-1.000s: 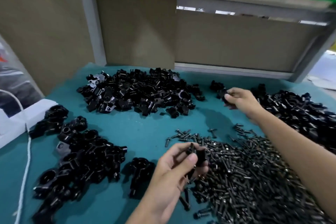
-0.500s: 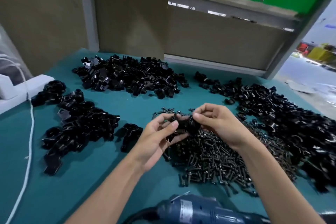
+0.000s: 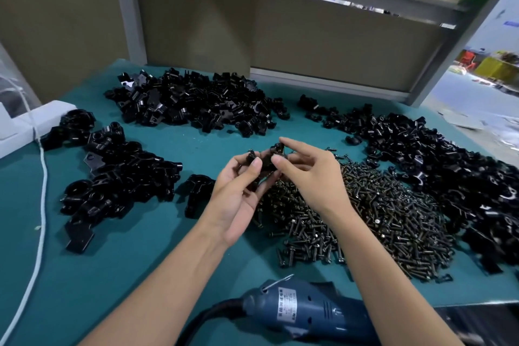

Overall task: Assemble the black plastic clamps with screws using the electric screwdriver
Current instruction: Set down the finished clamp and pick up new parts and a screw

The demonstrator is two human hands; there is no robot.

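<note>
Both hands meet above the middle of the teal table [image 3: 84, 275]. My left hand [image 3: 238, 191] holds a black clamp piece [image 3: 265, 161] between thumb and fingers. My right hand [image 3: 311, 177] pinches a second black clamp piece [image 3: 278, 149] against the top of it. A large heap of dark screws [image 3: 365, 222] lies right under and to the right of the hands. The blue electric screwdriver [image 3: 303, 314] lies at the table's near edge, with no hand on it.
Piles of black clamp parts lie at the back [image 3: 193, 104], the left [image 3: 118, 177] and the right [image 3: 438, 160]. A white cord [image 3: 42, 205] runs down the left side from a white box [image 3: 28, 126]. Cardboard panels close off the back.
My right hand came back from the far right pile with a clamp piece and joined my left hand. The view dropped, bringing the screwdriver into sight.
</note>
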